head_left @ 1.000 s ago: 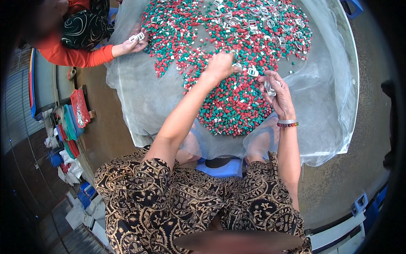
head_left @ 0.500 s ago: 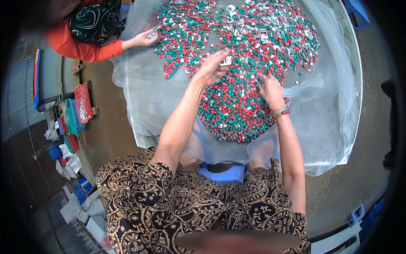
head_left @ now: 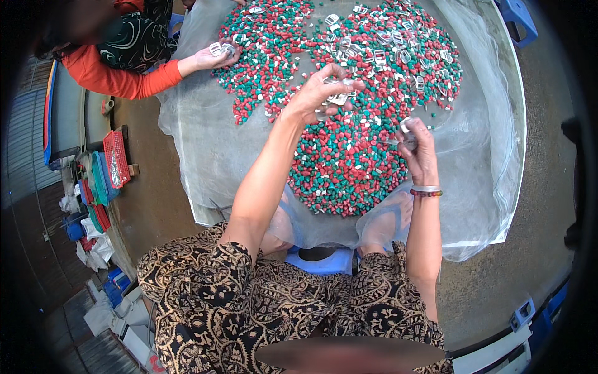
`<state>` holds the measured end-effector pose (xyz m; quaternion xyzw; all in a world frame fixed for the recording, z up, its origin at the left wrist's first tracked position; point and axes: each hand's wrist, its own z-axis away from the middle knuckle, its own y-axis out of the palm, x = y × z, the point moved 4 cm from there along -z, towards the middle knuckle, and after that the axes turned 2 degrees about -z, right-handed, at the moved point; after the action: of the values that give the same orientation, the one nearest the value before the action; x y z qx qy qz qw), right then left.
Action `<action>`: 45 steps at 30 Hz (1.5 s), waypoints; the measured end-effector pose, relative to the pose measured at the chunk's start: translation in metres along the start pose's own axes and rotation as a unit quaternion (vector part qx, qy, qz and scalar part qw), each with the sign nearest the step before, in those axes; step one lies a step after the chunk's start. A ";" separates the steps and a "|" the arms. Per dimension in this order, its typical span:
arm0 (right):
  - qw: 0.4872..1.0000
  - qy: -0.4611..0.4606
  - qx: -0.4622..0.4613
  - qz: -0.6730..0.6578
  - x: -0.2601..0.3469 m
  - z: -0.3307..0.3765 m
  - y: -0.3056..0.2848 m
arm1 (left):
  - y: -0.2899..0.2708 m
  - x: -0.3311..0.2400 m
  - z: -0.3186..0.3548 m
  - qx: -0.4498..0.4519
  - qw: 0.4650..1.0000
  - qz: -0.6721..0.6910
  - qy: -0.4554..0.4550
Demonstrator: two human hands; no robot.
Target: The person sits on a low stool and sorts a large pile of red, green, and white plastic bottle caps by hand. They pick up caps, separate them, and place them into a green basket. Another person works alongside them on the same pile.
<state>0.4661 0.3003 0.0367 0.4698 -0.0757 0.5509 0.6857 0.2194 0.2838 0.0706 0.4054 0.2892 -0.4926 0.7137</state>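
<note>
While I sit with my knees tucked under the edge of a clear plastic sheet (head_left: pixel 205 156) spread over the ground, my left hand (head_left: pixel 317 96) reaches out over the pile of beads (head_left: pixel 349 168), a thick spread of small red, green and white pieces. Its fingers (head_left: pixel 341 84) are curled down and pinch a few small silvery metal rings (head_left: pixel 336 100) just above the pile. My right hand (head_left: pixel 418 149) is nearer to me, at the right edge of the beads, with its fingers closed on another small metal ring (head_left: pixel 405 124); a beaded bracelet (head_left: pixel 427 192) sits on that wrist. More of the same silvery rings (head_left: pixel 386 43) lie scattered on top of the beads at the far side of the pile. Across the sheet to my left, another person in an orange sleeve (head_left: pixel 118 78) has a hand (head_left: pixel 208 59) at the edge of the beads, and it holds some rings too. Beside the sheet on my left, on the brown floor (head_left: pixel 149 193), stands a small red basket (head_left: pixel 116 159). A blue stool (head_left: pixel 321 262) shows between my knees.
</note>
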 end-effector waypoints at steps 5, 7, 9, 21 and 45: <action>0.964 -0.028 0.122 -0.234 0.011 0.012 -0.007 | 0.021 0.018 -0.038 -0.011 0.780 -0.587 0.215; 0.954 -0.033 0.153 -0.255 0.011 0.013 -0.014 | 0.016 0.036 -0.050 -0.069 0.666 -0.721 0.178; 0.946 -0.022 0.176 -0.272 0.010 0.013 -0.018 | 0.006 0.046 -0.062 -0.075 0.615 -0.775 0.123; 0.961 0.039 0.132 -0.238 -0.015 0.026 -0.003 | -0.030 0.022 -0.012 -0.093 0.701 -0.699 0.104; 0.922 0.114 0.185 -0.320 -0.031 0.029 0.007 | -0.017 0.020 -0.058 -0.176 0.733 -0.614 0.235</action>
<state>0.4608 0.2575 0.0373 0.5211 0.2608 0.3562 0.7304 0.2096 0.3218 0.0202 0.1103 0.7149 -0.6531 0.2241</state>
